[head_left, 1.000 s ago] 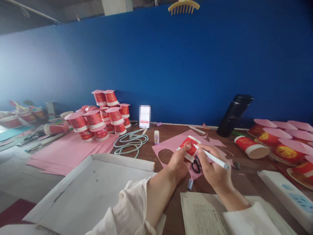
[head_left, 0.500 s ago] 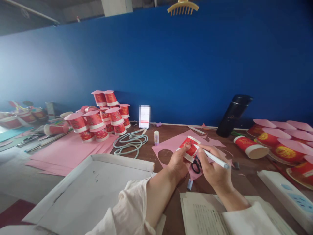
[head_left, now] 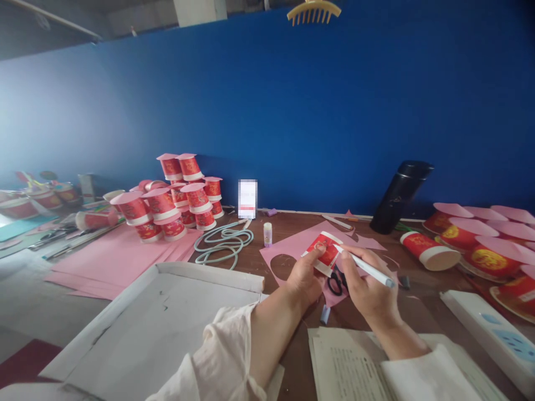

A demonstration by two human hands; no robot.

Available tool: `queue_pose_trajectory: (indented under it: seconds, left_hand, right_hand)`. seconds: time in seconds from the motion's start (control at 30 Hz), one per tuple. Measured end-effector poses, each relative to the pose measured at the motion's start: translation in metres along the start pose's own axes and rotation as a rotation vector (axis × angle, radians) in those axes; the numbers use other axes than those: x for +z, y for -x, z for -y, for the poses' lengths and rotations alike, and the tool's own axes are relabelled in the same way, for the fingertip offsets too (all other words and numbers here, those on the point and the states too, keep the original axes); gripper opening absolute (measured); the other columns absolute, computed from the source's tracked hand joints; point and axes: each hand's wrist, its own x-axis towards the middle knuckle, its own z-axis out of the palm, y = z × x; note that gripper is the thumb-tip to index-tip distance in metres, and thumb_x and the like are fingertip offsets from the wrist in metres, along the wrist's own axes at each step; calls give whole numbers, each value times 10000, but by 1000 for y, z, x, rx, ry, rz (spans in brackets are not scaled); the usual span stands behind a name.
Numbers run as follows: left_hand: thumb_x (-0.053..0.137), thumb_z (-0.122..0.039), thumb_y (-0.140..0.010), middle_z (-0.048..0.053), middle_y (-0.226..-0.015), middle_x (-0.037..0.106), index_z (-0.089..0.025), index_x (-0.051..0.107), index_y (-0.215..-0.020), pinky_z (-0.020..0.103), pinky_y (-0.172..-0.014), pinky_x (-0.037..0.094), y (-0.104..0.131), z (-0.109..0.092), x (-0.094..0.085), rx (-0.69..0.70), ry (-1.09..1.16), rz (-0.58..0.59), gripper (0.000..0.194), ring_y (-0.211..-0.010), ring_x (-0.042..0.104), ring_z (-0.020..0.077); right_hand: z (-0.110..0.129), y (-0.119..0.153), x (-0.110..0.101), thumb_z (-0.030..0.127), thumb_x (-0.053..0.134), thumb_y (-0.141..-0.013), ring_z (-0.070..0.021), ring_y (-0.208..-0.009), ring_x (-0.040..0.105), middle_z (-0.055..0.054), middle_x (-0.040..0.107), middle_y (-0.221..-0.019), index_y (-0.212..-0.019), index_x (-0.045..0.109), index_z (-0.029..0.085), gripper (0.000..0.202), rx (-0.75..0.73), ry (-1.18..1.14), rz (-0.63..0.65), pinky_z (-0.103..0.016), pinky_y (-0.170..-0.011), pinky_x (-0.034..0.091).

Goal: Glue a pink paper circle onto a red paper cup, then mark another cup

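Note:
My left hand (head_left: 305, 277) is closed on a red paper cup (head_left: 328, 249) with a white rim, tilted on its side, thumb pressed on its wall. Between the fingers of my right hand (head_left: 371, 287) is a white marker pen (head_left: 370, 268), its tip at the cup's red side; whether it touches I cannot tell. Below the cup, the black handles of scissors (head_left: 335, 283) show, the rest hidden by my hand. Under these lies a pink paper sheet (head_left: 298, 243) with round holes cut in it. A small light-blue pen cap (head_left: 325, 314) rests on the table nearer me.
Red cups with pink paper tops (head_left: 157, 205) stand stacked at left on pink sheets (head_left: 96, 264). A glue stick (head_left: 267, 234), a coiled cable (head_left: 223, 245), a black flask (head_left: 399, 197), a lying cup (head_left: 428, 250), a power strip (head_left: 493, 334) and a shallow white box (head_left: 167, 323) surround my hands.
The pen's tip has shifted very slightly on the cup's side with a small movement of my right hand. My left hand keeps the cup almost still.

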Motion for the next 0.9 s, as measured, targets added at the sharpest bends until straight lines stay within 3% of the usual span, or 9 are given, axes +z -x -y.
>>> queue_pose_trajectory:
  seconds: [0.9]
  left_hand:
    - [696,-156,-769,73,-800,696,-96,677,-837,237,-769,502,1,-3,3,-17,19,-9,92,-727,657,145]
  right_hand:
    - [0,5,1,327,555,-911,-186,-823,694,-53,728,-888,-941,673,201,176,53,-36,89,-297,-735,535]
